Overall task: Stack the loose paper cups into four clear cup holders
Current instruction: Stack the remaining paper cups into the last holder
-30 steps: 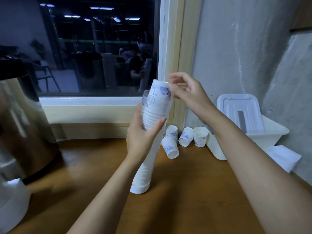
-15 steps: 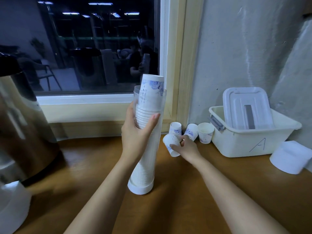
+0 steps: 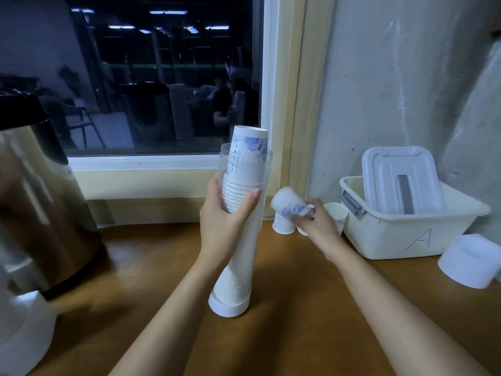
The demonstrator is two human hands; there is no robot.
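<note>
While L hand (image 3: 225, 221) grips cup-filled clear holder (image 3: 241, 267), R hand (image 3: 317, 226) pinches 1 loose cup (image 3: 287, 202).

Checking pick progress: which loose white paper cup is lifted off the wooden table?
The blue-printed white paper cup gripped by the right hand, tilted in mid-air; the other cups rest on the wooden table.

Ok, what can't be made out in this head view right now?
Head view:
- loose cups: the right hand covers some; count unclear.
- held cup: motion-blurred; print unreadable.
- stack in the clear holder: the left hand hides its middle.
- white bin: lid and wall hide the contents.
</note>
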